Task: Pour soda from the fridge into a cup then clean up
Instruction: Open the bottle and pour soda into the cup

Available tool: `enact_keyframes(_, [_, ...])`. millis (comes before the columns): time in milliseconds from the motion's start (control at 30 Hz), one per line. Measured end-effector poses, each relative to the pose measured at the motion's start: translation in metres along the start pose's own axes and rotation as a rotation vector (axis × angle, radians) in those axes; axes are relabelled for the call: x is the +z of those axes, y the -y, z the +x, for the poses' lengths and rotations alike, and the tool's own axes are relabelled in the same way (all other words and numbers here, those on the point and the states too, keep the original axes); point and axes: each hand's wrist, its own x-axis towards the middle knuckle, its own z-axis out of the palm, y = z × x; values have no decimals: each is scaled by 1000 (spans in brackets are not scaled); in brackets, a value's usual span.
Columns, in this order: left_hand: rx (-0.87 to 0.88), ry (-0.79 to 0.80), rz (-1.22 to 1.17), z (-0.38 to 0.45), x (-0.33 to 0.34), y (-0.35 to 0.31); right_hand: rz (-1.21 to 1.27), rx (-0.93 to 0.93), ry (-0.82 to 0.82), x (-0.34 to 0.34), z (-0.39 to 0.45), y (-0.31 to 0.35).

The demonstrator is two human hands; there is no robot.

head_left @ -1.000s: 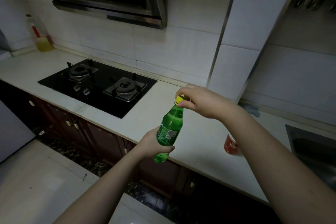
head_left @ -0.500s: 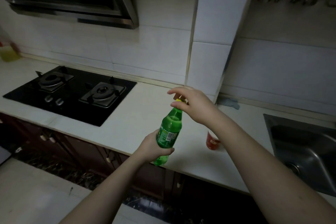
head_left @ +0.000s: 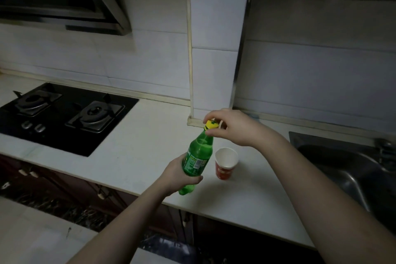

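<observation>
Head view: red cup [head_left: 226, 163] just beside held bottle [head_left: 197, 158], sink [head_left: 347, 169] right.

A black gas hob [head_left: 64, 115] sits left on the white counter [head_left: 139, 150], steel sink [head_left: 347, 169] right.

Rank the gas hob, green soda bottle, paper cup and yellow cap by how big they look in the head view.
1. Gas hob
2. Green soda bottle
3. Paper cup
4. Yellow cap

The bottle is held nearer the camera, so it looks somewhat enlarged.

Counts on the counter
One green bottle [head_left: 197, 157], one yellow cap [head_left: 211, 124], one paper cup [head_left: 226, 163], two burners [head_left: 95, 113], two hands [head_left: 233, 127].
</observation>
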Motion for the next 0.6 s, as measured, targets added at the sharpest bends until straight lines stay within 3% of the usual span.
enact_keyframes(367, [-91, -33, 21, 21, 52, -14, 96, -141, -52, -11, -8, -80])
enact_keyframes(600, [-143, -60, 145, 16, 59, -1, 264, -87, -127, 16, -15, -123])
